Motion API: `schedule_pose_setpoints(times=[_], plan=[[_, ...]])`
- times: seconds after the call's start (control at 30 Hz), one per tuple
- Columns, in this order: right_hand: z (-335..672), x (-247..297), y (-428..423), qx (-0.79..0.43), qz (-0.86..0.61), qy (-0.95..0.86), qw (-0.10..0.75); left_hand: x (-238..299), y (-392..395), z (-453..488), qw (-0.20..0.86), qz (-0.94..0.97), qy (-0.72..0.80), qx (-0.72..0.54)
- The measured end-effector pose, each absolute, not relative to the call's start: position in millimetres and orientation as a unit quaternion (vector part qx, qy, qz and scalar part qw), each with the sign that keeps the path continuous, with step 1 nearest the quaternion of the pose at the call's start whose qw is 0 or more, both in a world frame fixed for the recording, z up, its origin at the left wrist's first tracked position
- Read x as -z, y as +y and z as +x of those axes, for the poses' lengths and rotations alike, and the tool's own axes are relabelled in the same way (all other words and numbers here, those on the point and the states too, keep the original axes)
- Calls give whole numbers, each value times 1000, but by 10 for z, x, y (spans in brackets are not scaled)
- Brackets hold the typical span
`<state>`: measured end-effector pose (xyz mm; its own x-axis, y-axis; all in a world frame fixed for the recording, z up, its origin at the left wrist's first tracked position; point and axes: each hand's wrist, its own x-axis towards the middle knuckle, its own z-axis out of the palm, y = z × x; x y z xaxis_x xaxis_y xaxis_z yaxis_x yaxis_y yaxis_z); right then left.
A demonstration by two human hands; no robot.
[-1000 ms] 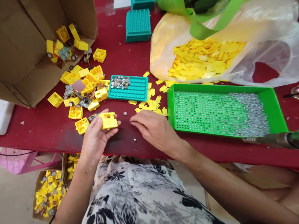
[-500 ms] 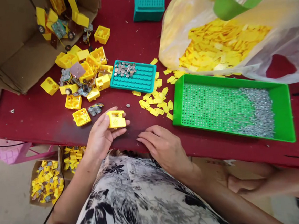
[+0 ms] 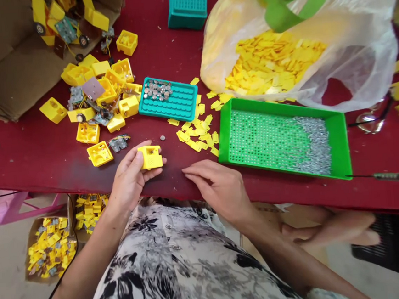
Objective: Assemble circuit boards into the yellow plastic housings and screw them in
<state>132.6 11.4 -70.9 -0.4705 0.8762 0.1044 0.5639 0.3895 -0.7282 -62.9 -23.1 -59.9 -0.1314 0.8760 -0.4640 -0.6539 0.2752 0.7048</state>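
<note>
- Left hand (image 3: 129, 178): grasping, thumb on top and fingers beneath a small yellow plastic case (image 3: 151, 157), held just above the front part of the table.
- Right hand (image 3: 219, 185): relaxed and empty, fingers spread loosely on the red table cover (image 3: 50, 179), well apart from the case.
- Nearest the left hand: an open yellow case (image 3: 99, 153) and a small wired circuit board (image 3: 119, 143), both on the table.
- Between the hands and above them: one loose metal disc (image 3: 162, 137).
- Beyond the hands: a heap of yellow cases and boards (image 3: 92, 100), spilling from a cardboard box (image 3: 13, 67).
- Teal tray (image 3: 168, 100): silver discs at one end.
- Green tray (image 3: 282, 143): perforated, metal pins massed on its right side.
- Small yellow pieces (image 3: 195, 138): scattered beside the green tray, more in a plastic bag (image 3: 275, 63).
</note>
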Motion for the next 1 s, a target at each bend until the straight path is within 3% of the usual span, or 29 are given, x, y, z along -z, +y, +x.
schedule_pose_setpoints(times=[0.2,0.6,0.67,0.77,0.87,1.0], plan=[[1043,489,334,-521,-458,-653,303,676,-269,-525,656,124,461,-585],[736,407,558,-514,-451,-692,231,728,-327,-554,640,183,462,-586],[777,412,643,-481,-459,-695,273,705,-318,-586,677,135,423,-587],[831,498,779,-320,-463,-762,319,676,-301,-629,698,80,393,-594],[822,656,851,-180,-423,-849,260,664,-289,-663,688,58,390,-609],[751,835,817,-148,-400,-879,211,661,-286,-683,677,54,392,-621]])
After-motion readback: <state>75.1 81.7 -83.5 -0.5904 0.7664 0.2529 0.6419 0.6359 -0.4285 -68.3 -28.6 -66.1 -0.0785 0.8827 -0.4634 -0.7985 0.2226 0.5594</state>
